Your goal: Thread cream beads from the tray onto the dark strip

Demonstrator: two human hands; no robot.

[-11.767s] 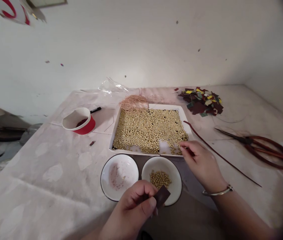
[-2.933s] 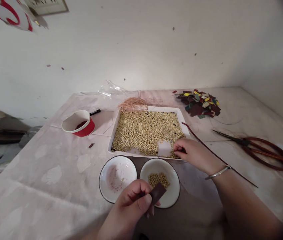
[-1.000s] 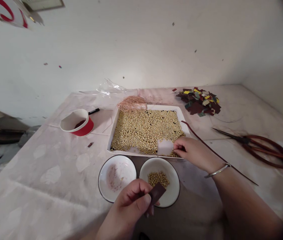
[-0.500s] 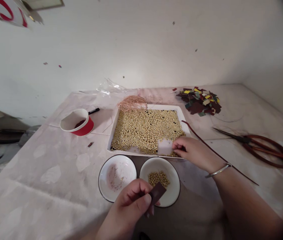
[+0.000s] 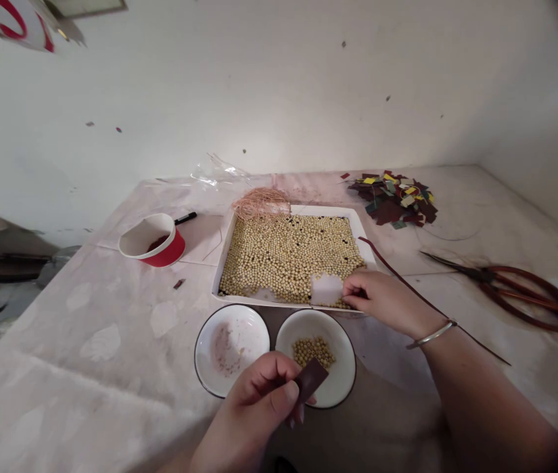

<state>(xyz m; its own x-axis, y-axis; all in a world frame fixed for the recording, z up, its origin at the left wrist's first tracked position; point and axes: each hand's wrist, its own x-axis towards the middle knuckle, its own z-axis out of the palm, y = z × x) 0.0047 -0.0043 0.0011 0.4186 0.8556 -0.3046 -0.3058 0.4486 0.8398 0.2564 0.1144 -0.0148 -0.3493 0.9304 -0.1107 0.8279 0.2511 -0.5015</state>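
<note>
Between the thumb and fingers of my left hand [image 5: 263, 404] is a small dark brown rectangular piece [image 5: 312, 379], held above the near edge of the right bowl. My right hand [image 5: 374, 295] reaches into the near right corner of a white tray [image 5: 220, 269], its fingertips pinched together among round pale-yellow beads [image 5: 288, 253]. What those fingertips hold, if anything, is hidden. Beside them a bare patch of tray bottom shows. Closer to me stand two dark-rimmed white bowls: the left bowl [image 5: 204, 345] has reddish residue, and the right bowl [image 5: 342, 368] contains darker beads [image 5: 315, 351].
A red-and-white paper cup [image 5: 170, 253] and a black marker [image 5: 186, 218] are at left. Tangled copper-coloured thread [image 5: 261, 202] overlaps the tray's back edge. To the right lie a pile of coloured scraps [image 5: 397, 200], a dark red strip [image 5: 421, 299] and scissors [image 5: 520, 295].
My right hand has shifted very slightly to the right at the tray corner, still pinched. The left hand and its brown piece are practically where they were.
</note>
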